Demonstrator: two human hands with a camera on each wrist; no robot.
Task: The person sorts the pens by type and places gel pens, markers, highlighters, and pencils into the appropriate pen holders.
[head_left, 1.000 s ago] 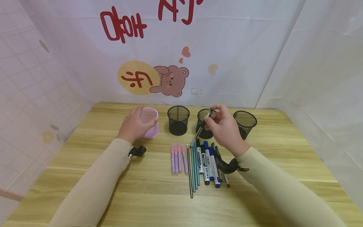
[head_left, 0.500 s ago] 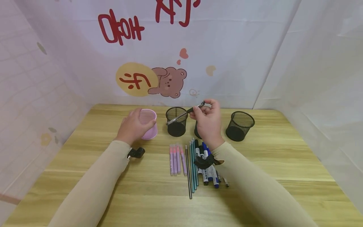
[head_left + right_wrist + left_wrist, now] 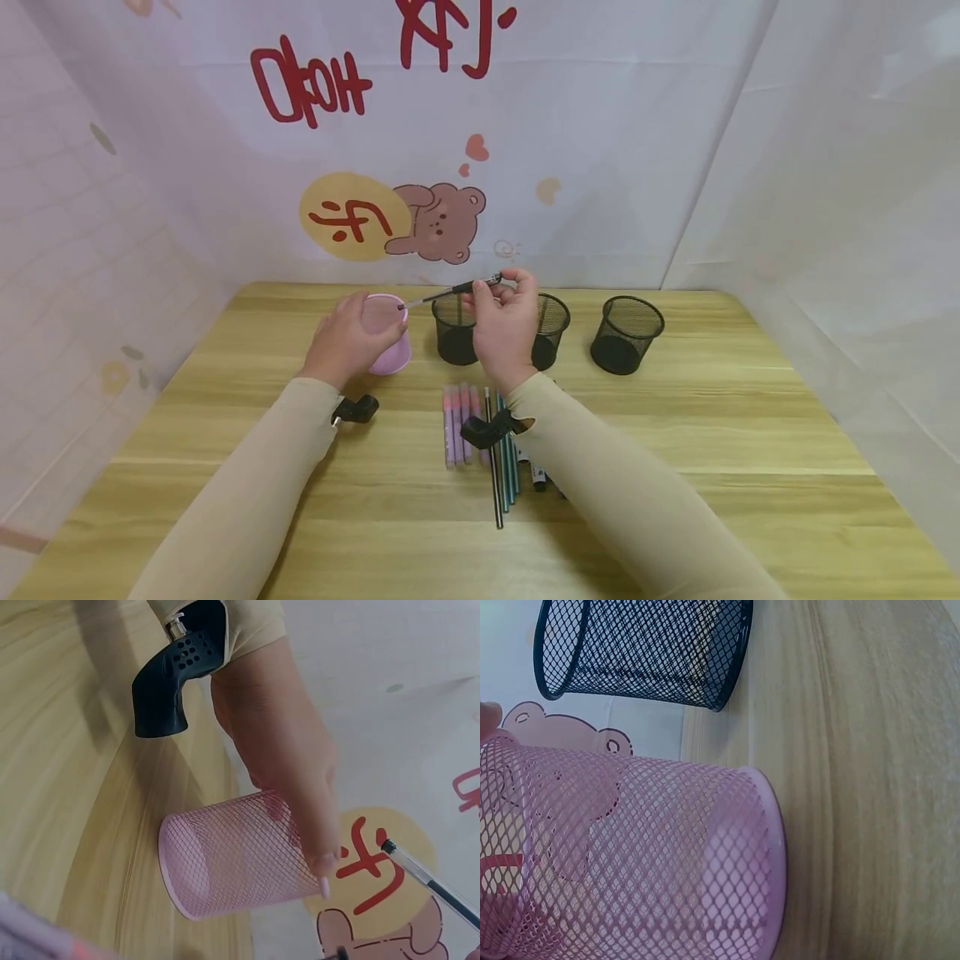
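Observation:
My left hand (image 3: pixel 341 343) grips a pink mesh pen cup (image 3: pixel 392 360) by its upper part, the thumb lying at the near side of the rim. In the left wrist view the pink cup's base stands on the wooden table. My right hand (image 3: pixel 504 333) pinches a clear-barrelled pen (image 3: pixel 442 294) with a dark grip near its clip end. The pen slants left and down, its dark far end at the pink cup's rim in the head view. In the right wrist view the pen (image 3: pixel 431 883) shows above the cup's mouth, apart from the left hand (image 3: pixel 289 750).
Three black mesh cups, left (image 3: pixel 453 346), middle (image 3: pixel 551 329) and right (image 3: pixel 628 333), stand in a row along the back. Nearer lie several purple pens (image 3: pixel 457 433), teal pencils (image 3: pixel 507 483) and markers (image 3: pixel 538 477), partly hidden under the right forearm. A printed cloth (image 3: pixel 585 125) hangs behind.
My right hand has carried the pen leftward from above the middle black cup to the pink cup, tilting it closer to level. My left hand stays on the pink cup.

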